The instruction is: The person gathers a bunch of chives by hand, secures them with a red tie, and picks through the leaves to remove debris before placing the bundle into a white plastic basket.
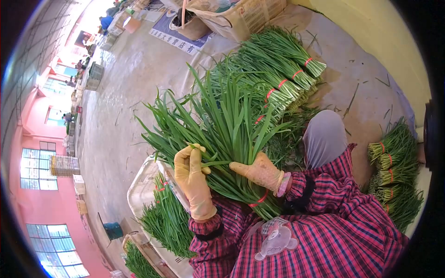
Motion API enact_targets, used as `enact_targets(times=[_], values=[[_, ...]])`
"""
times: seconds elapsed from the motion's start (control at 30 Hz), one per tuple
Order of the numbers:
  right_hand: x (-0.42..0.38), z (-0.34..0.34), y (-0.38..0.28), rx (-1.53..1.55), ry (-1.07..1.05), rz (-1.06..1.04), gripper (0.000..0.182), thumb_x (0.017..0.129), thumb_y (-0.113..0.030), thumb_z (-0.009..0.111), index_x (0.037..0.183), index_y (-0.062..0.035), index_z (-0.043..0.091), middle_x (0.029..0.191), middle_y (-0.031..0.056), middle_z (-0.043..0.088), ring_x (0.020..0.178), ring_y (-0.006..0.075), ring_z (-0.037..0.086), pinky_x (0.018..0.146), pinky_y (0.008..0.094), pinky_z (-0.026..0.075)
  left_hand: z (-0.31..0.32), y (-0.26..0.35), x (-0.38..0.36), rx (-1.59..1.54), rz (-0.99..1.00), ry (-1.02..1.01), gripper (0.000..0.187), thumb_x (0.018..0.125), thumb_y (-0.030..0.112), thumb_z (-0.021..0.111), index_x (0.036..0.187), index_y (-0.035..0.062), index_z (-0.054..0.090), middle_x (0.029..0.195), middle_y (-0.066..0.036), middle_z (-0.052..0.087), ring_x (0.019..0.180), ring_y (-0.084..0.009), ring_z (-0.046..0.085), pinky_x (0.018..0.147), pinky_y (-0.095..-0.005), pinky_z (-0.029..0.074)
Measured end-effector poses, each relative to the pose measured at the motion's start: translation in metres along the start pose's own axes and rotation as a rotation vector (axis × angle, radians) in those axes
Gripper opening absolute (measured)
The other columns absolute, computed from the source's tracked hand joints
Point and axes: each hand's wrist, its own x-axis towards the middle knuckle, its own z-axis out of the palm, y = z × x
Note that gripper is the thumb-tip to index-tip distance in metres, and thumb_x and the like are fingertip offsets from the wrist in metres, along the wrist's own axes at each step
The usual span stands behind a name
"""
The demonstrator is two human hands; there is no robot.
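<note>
A big bunch of long green leaves (227, 125) lies across the lap, its stem end bound by a red band (259, 198). My gloved right hand (259, 171) is wrapped round the bunch above the band, thumb on top. To its left, my gloved left hand (191, 178) has its fingers pinched on a thin green leaf at the bunch's left side. Banded bundles (282, 60) lie in a row just beyond, their pale cut ends toward the right.
A white crate (139, 187) holding banded greens stands at the left, with another crate of greens (139, 262) below. More bundles (394, 169) lie at the far right. Baskets (241, 21) stand at the top. Loose leaves litter the floor.
</note>
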Motion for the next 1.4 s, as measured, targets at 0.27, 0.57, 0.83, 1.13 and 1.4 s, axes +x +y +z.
enact_targets(times=[0.27,0.57,0.83,1.13,1.4], values=[[0.001,0.000,0.000,0.016,-0.035,0.006,0.036,0.088,-0.019,0.071,0.118,0.0000,0.067,0.109,0.0143,0.072,0.099,0.0227,0.068,0.090,0.0369,0.052,0.005,-0.005,-0.004,-0.166,-0.099,-0.005,0.014,0.103,0.020,0.055,0.100,0.0075,0.060,0.068,0.003,0.053,0.048,-0.0032,0.040,0.042,-0.0178,0.028],[0.000,0.000,-0.003,0.033,-0.041,-0.020,0.036,0.088,-0.018,0.070,0.119,-0.0003,0.066,0.109,0.0146,0.072,0.099,0.0235,0.067,0.090,0.0367,0.052,0.009,-0.007,-0.008,-0.136,-0.089,0.021,0.013,0.104,0.019,0.055,0.098,0.0092,0.060,0.066,0.007,0.047,0.050,-0.0004,0.035,0.042,-0.0177,0.025],[0.001,0.000,-0.001,-0.001,-0.027,-0.039,0.036,0.089,-0.019,0.070,0.119,-0.0007,0.066,0.109,0.0151,0.072,0.098,0.0239,0.067,0.090,0.0369,0.052,0.008,-0.002,-0.006,-0.121,-0.142,0.048,0.015,0.103,0.022,0.056,0.104,0.0085,0.064,0.066,0.009,0.046,0.050,0.0002,0.033,0.042,-0.0178,0.024],[-0.001,0.002,-0.009,0.055,-0.041,0.086,0.039,0.089,-0.020,0.070,0.122,0.0014,0.064,0.112,0.0129,0.072,0.100,0.0198,0.066,0.091,0.0356,0.051,0.005,0.003,0.006,0.135,0.258,0.106,0.030,0.098,0.012,0.062,0.127,0.0029,0.062,0.087,0.005,0.052,0.069,-0.0032,0.044,0.060,-0.0165,0.035],[-0.002,0.000,-0.014,0.055,-0.037,0.093,0.042,0.090,-0.019,0.071,0.124,0.0022,0.063,0.115,0.0123,0.071,0.101,0.0181,0.065,0.091,0.0352,0.051,0.011,0.015,0.040,1.042,0.585,-0.073,0.036,0.084,0.021,0.076,0.117,0.0107,0.070,0.072,-0.004,0.054,0.065,-0.0165,0.051,0.064,-0.0298,0.046]])
